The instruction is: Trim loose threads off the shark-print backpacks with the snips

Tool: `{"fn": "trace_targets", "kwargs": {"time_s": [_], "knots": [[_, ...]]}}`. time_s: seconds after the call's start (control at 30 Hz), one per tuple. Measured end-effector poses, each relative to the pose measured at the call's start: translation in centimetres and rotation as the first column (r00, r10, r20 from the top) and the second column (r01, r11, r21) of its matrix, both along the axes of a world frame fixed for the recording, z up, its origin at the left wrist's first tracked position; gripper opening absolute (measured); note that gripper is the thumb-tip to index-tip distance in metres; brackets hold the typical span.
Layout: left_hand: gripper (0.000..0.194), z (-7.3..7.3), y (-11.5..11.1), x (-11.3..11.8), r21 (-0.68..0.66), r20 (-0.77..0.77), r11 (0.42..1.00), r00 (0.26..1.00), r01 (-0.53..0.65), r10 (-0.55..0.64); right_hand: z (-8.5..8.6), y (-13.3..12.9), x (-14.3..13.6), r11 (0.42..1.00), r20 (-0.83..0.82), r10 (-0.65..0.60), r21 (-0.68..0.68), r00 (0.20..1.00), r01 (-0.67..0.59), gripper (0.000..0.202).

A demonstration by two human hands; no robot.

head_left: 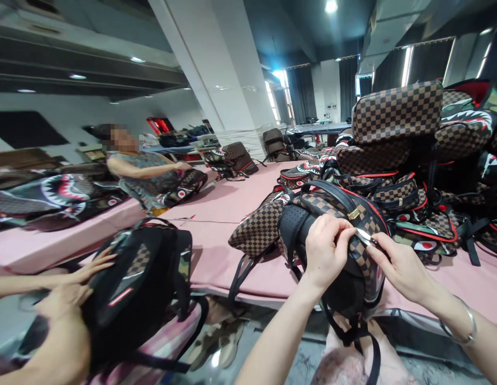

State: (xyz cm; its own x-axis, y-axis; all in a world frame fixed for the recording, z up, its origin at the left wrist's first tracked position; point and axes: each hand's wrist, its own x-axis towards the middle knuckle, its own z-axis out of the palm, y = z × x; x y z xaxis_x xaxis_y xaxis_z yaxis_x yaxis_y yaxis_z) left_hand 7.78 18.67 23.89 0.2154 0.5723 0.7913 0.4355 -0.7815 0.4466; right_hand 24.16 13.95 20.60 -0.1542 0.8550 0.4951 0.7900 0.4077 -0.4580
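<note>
A brown-and-black checkered backpack (pixel 368 262) with red piping and a black top handle leans upright at the table's edge, in front of me. Over its upper side, my left hand (pixel 328 248) is closed in a pinch; what sits between thumb and finger is too small to make out. My right hand (pixel 400 267) grips a small silver-bladed tool (pixel 365 235) with a dark handle. Its pointed tip meets the left fingertips, close to the backpack's gold zipper pull (pixel 353 215). A bracelet circles my right wrist.
Checkered bags with shark-teeth prints (pixel 396 112) are piled at right on the pink-covered table (pixel 216 240). At left, a co-worker's hands (pixel 71 289) rest on a black backpack (pixel 139 278). Another person (pixel 139 171) handles a bag across the table. A white pillar (pixel 216 69) stands behind.
</note>
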Motion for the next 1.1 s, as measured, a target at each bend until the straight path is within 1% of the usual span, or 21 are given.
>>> {"fn": "trace_targets", "kwargs": {"time_s": [0.1,0.2,0.27,0.37,0.43,0.47,0.5,0.53,0.57,0.6,0.63,0.67,0.7,0.73,0.77,0.8,0.9,0.97,1.0,1.03,1.1], "knots": [[0.016,-0.1,0.3,0.0,0.015,-0.008,1.0,1.0,0.005,-0.005,-0.1,0.1,-0.1,0.999,0.012,-0.025,0.023,1.0,0.024,0.028],[0.016,-0.1,0.3,0.0,0.038,-0.035,0.999,0.999,0.006,-0.005,-0.1,0.1,-0.4,0.99,0.075,-0.096,0.111,0.993,0.088,0.029],[0.016,-0.1,0.2,0.2,0.04,-0.036,0.999,0.999,0.017,-0.016,-0.2,0.2,-0.6,0.98,0.106,-0.119,0.171,0.987,0.1,0.03],[0.015,0.0,-0.1,-0.1,0.01,0.036,0.997,0.997,0.07,-0.071,-0.5,0.4,-0.5,0.978,0.09,-0.106,0.188,0.99,0.087,0.028],[0.02,0.0,0.3,-1.1,0.004,0.125,0.995,0.987,0.1,-0.099,-1.0,0.3,-0.2,0.984,0.034,-0.066,0.171,0.997,0.059,0.026],[0.024,0.0,0.8,-1.9,0.014,0.171,0.997,0.982,0.08,-0.082,-1.4,0.1,-0.1,0.985,-0.005,-0.044,0.169,0.999,0.044,0.024],[0.026,-0.2,1.4,-3.0,0.028,0.21,0.999,0.977,0.021,-0.026,-1.8,-0.1,0.0,0.984,-0.044,-0.02,0.174,0.999,0.027,0.024],[0.026,-0.4,2.2,-4.2,0.032,0.242,0.997,0.968,-0.072,0.063,-2.3,-0.5,0.1,0.984,-0.077,0.008,0.18,0.997,0.006,0.025],[0.023,-0.7,3.1,-5.5,0.018,0.266,0.98,0.946,-0.197,0.185,-2.7,-0.8,0.0,0.984,-0.096,0.035,0.18,0.995,-0.017,0.029],[0.02,-1.1,4.0,-6.7,-0.023,0.269,0.948,0.911,-0.318,0.312,-3.2,-1.2,-0.2,0.984,-0.098,0.06,0.172,0.993,-0.042,0.037],[0.022,-1.5,4.9,-8.0,-0.1,0.261,0.914,0.876,-0.393,0.405,-3.6,-1.4,-0.5,0.985,-0.086,0.076,0.164,0.993,-0.061,0.049],[0.025,-2.0,5.6,-9.1,-0.189,0.234,0.89,0.861,-0.414,0.451,-4.0,-1.6,-0.7,0.985,-0.067,0.082,0.158,0.994,-0.07,0.063],[0.027,-2.4,6.0,-9.9,-0.28,0.202,0.873,0.864,-0.4,0.46,-4.3,-1.5,-0.9,0.985,-0.048,0.078,0.159,0.996,-0.07,0.075],[0.028,-2.7,6.3,-10.6,-0.362,0.18,0.861,0.88,-0.357,0.44,-4.6,-1.2,-1.1,0.984,-0.039,0.064,0.169,0.997,-0.057,0.082],[0.031,-2.9,6.3,-11.1,-0.429,0.174,0.852,0.898,-0.3,0.403,-4.7,-0.6,-1.0,0.982,-0.041,0.047,0.186,0.998,-0.038,0.083],[0.035,-3.1,6.0,-11.4,-0.484,0.189,0.843,0.913,-0.234,0.362,-4.8,0.1,-0.8,0.98,-0.06,0.03,0.2,0.998,-0.017,0.08],[0.044,-2.7,4.5,-11.4,-0.61,0.313,0.792,0.92,0.006,0.234,-4.6,2.9,0.8,0.978,-0.211,-0.009,0.204,0.977,0.053,0.061],[0.045,-2.1,3.3,-11.1,-0.66,0.392,0.735,0.906,0.154,0.162,-3.9,4.2,1.9,0.967,-0.342,-0.026,0.229,0.939,0.11,0.045],[0.044,-1.7,2.8,-10.9,-0.678,0.417,0.705,0.899,0.21,0.134,-3.3,4.5,2.1,0.956,-0.384,-0.029,0.258,0.923,0.138,0.035],[0.043,-1.4,2.3,-10.6,-0.691,0.436,0.676,0.894,0.256,0.108,-2.6,4.6,2.0,0.941,-0.4,-0.028,0.3,0.916,0.16,0.027],[0.041,-0.9,1.4,-9.9,-0.707,0.459,0.625,0.887,0.331,0.049,-0.8,4.3,0.8,0.904,-0.343,0.011,0.406,0.939,0.137,0.02]]}}
